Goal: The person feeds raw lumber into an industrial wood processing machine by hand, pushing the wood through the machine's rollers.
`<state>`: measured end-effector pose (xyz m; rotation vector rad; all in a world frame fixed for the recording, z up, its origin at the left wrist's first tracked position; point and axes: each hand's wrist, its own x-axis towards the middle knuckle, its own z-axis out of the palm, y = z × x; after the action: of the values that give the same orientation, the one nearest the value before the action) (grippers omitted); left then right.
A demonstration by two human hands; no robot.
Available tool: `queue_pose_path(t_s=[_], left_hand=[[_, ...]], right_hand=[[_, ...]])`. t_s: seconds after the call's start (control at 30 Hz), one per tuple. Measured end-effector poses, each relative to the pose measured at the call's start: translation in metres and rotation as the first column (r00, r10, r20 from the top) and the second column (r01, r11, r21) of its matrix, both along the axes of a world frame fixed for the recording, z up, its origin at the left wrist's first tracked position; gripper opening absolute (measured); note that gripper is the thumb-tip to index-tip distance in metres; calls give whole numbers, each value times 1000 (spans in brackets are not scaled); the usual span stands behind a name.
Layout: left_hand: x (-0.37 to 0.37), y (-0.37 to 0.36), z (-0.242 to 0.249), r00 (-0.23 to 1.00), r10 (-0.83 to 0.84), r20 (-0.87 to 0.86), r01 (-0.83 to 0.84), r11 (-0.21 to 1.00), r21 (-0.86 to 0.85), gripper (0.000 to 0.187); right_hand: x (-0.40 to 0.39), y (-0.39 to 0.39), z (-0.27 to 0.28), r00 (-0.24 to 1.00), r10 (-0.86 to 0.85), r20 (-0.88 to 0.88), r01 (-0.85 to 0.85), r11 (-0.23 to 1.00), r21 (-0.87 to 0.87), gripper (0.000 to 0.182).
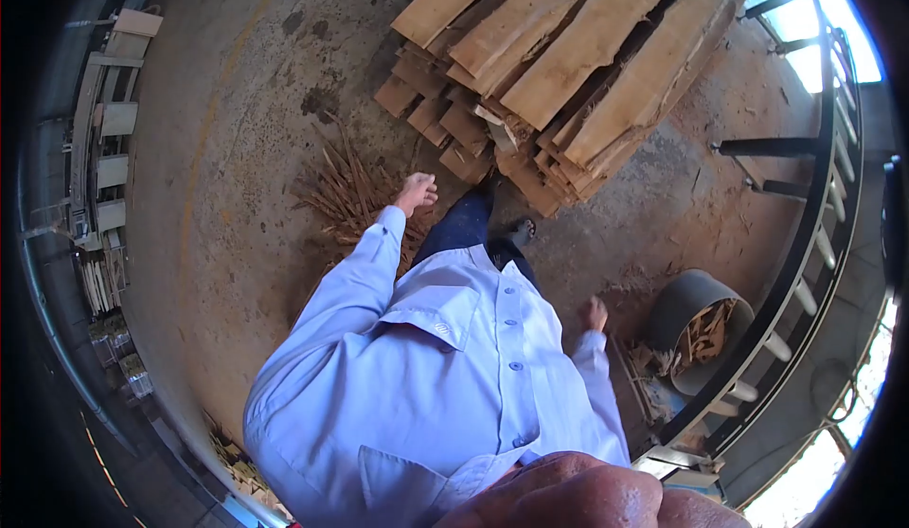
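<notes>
My left hand (417, 193) hangs forward of my body with its fingers curled in. Nothing shows in it. Below and beside it, a heap of thin wood strips (348, 187) lies on the floor. Ahead of my feet rises a stack of rough-edged wooden boards (568, 40), apart from both hands. My right hand (595, 314) is low by my side, small and partly turned away, so its fingers are hard to make out. Nearest to it is a grey barrel (684, 299) on its side, with wood scraps (705, 334) in its mouth.
A black-framed roller conveyor (822, 187) curves along the right, its legs reaching toward the boards. Concrete floor (246, 149) with stains and sawdust stretches to the left. Stacked wood pieces (118, 116) line the far left. More offcuts lie at lower left.
</notes>
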<state>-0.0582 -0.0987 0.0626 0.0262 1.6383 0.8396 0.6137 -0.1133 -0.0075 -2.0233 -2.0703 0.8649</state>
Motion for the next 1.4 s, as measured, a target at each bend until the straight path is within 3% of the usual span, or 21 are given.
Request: queue_pose_path(t_s=[0.03,0.1,0.17,0.33,0.57,0.6,0.63,0.67,0.7,0.73,0.8,0.83,0.87,0.93,1.03,1.13,1.17,1.2,1.27,1.33,1.4], left_hand=[[-9,21,-5,1000,21,9,-21,999,33,40],[-25,62,-22,997,72,25,-74,994,76,41],[-38,101,-41,991,121,50,-126,986,113,42],[-79,205,-67,969,246,31,-248,952,181,45],[-150,298,-141,878,433,207,-468,866,175,64],[-160,313,-149,858,469,210,-505,846,169,67],[-170,323,-160,863,474,176,-502,845,185,67],[-177,330,-185,873,486,38,-486,860,154,62],[-191,334,-218,923,383,-39,-378,920,100,54],[-207,335,-246,933,70,-354,-62,997,35,46],[-214,348,-268,840,171,-514,-138,985,102,45],[-227,352,-281,937,110,-331,-109,994,20,48],[-236,360,-237,974,183,-133,-187,982,-18,52],[-238,374,-224,945,316,-85,-312,948,53,55],[-240,387,-227,971,233,-63,-232,973,21,58],[-240,384,-227,968,250,-6,-250,967,55,59],[-240,384,-226,972,234,-3,-233,970,70,59],[-240,385,-223,972,228,-53,-224,971,80,62],[-234,388,-210,973,209,-100,-199,974,105,66],[-225,387,-185,869,486,-93,-477,873,103,61],[-223,385,-175,911,411,24,-410,902,136,59]], right_hand=[[22,-34,-14,989,81,125,-82,997,-1,13],[16,-80,36,959,204,198,-187,977,-100,19],[-51,-70,140,879,236,414,52,816,-576,27],[-88,-70,160,917,213,338,-27,878,-478,25],[-115,-82,161,971,163,177,-109,953,-282,22],[-139,-71,167,854,-519,-33,439,753,-490,24],[-192,-26,207,848,-529,-32,452,754,-477,24],[-235,18,236,354,-932,72,764,244,-597,25],[-228,7,229,537,-843,4,685,433,-586,26],[-221,-6,223,697,-715,-55,572,601,-558,27],[-239,5,230,629,-777,9,637,509,-579,27],[-245,6,229,653,-757,28,615,509,-603,27],[-281,32,244,524,-814,250,745,296,-597,27],[-293,29,233,432,-869,243,765,210,-608,26],[-298,32,212,318,-928,196,766,129,-630,26],[-303,36,198,324,-923,206,757,122,-642,27],[-299,35,195,183,-982,52,670,85,-738,28],[-303,41,191,166,-985,37,670,86,-737,28],[-316,55,184,314,-945,86,704,171,-689,29],[-327,65,177,353,-932,88,739,220,-637,31],[-336,78,176,403,-915,27,706,292,-645,32]])
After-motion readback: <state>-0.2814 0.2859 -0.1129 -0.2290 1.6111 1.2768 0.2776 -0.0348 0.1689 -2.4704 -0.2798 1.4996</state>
